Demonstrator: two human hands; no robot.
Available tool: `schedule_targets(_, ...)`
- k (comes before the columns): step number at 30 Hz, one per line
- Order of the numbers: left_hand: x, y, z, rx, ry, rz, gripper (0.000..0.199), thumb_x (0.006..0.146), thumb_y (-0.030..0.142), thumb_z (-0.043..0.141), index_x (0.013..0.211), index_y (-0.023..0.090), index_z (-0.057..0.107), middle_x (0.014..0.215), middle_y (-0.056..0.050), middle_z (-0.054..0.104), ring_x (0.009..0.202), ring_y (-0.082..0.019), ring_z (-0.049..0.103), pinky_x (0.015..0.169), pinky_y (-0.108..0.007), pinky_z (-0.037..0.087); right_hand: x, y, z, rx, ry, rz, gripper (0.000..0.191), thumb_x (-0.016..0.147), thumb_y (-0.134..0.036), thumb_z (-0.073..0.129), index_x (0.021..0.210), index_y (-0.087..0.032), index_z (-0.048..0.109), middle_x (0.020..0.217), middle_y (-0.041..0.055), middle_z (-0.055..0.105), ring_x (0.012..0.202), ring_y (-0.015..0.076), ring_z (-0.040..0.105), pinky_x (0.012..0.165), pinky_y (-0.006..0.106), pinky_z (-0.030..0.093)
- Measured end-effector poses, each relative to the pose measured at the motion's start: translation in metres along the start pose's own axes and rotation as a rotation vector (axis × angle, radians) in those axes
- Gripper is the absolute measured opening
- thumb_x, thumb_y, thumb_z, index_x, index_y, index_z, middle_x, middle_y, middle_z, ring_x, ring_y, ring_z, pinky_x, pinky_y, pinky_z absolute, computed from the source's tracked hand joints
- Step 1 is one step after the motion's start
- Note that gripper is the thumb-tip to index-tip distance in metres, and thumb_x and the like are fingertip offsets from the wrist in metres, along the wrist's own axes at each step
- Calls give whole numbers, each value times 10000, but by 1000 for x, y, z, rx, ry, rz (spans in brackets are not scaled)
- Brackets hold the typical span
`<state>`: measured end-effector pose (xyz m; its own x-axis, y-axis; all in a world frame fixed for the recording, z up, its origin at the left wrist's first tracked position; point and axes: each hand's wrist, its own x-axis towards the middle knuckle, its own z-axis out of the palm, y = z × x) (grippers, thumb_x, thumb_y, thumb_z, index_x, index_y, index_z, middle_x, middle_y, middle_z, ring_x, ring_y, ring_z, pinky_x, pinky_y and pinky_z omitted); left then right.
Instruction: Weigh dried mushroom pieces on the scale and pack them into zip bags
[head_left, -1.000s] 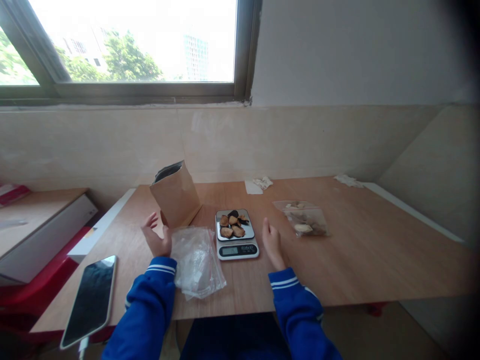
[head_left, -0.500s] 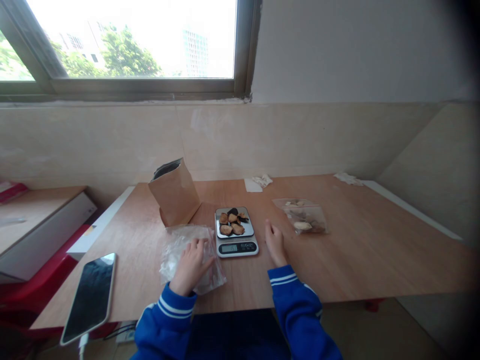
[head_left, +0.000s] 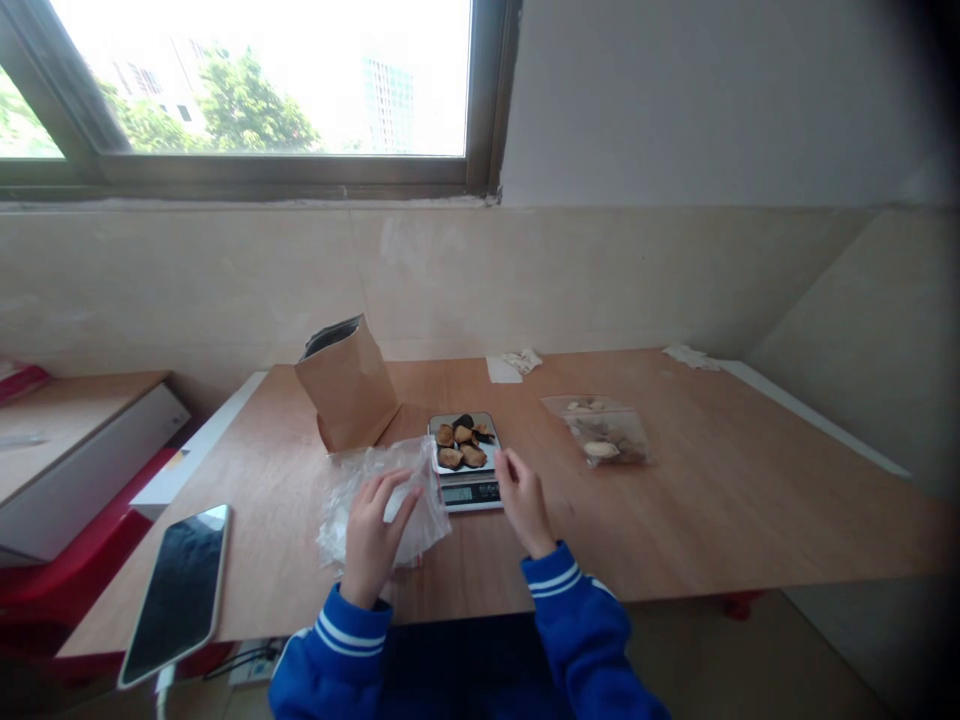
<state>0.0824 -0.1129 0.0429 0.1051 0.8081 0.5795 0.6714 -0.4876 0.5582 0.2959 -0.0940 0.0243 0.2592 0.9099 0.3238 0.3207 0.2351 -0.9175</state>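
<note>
My left hand (head_left: 373, 535) grips a crumpled clear plastic zip bag (head_left: 420, 520) at the near edge of the wooden table (head_left: 720, 500), raising part of it. My right hand (head_left: 523, 503) hangs empty just right of the digital kitchen scale (head_left: 469, 491), its fingers close to the scale's front. On the scale's metal top lie several dried brown and dark slices (head_left: 459, 442), partly hidden behind the raised bag. Behind my left hand stands a brown kraft paper bag (head_left: 346, 390) with a dark inner lining at its open top.
A second clear bag (head_left: 604, 432) holding pale and brown pieces lies on the table's right. White paper scraps (head_left: 514, 365) sit by the back wall. A smartphone (head_left: 176, 595) with a cable lies at the left edge, beside a red seat (head_left: 67, 580).
My left hand has lifted the near plastic bag, its upper corner now overlapping the scale. My right hand has moved left toward the scale and risen slightly off the table.
</note>
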Motion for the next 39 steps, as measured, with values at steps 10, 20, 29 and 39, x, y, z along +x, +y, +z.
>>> schedule_targets(10, 2, 14, -9, -195, 336, 48, 155, 835, 205, 615, 978, 221, 671, 937, -22, 701, 885, -175, 633, 819, -317, 468, -6, -47, 26, 204, -471, 47, 321, 861, -499, 520, 812, -187, 575, 688, -9, 573, 642, 141, 538, 609, 259, 429)
schedule_targets(20, 28, 6, 10, -354, 733, -199, 156, 862, 319, 568, 857, 169, 610, 903, -30, 669, 876, -165, 613, 849, -326, 453, 16, -29, -13, 110, -244, -83, 358, 935, -471, 396, 1128, -228, 575, 1137, 76, 598, 1048, 202, 559, 886, 349, 464)
schedule_targets(29, 40, -19, 56, -402, 742, -220, 314, 918, 407, 441, 1071, 142, 513, 1203, -168, 569, 1149, -234, 540, 1012, -451, 382, 46, 35, -11, -259, -162, -280, 363, 878, -290, 472, 1234, -226, 509, 1259, 112, 508, 1231, 247, 447, 1072, 471, 352)
schedule_targets(39, 28, -23, 59, -337, 654, -256, 358, 938, 423, 379, 1121, 132, 476, 1232, -197, 541, 1173, -262, 524, 992, -477, 399, 54, 45, 4, -293, -197, -254, 472, 881, -286, 452, 1343, -202, 410, 1413, 142, 374, 1356, 248, 321, 1114, 460, 299)
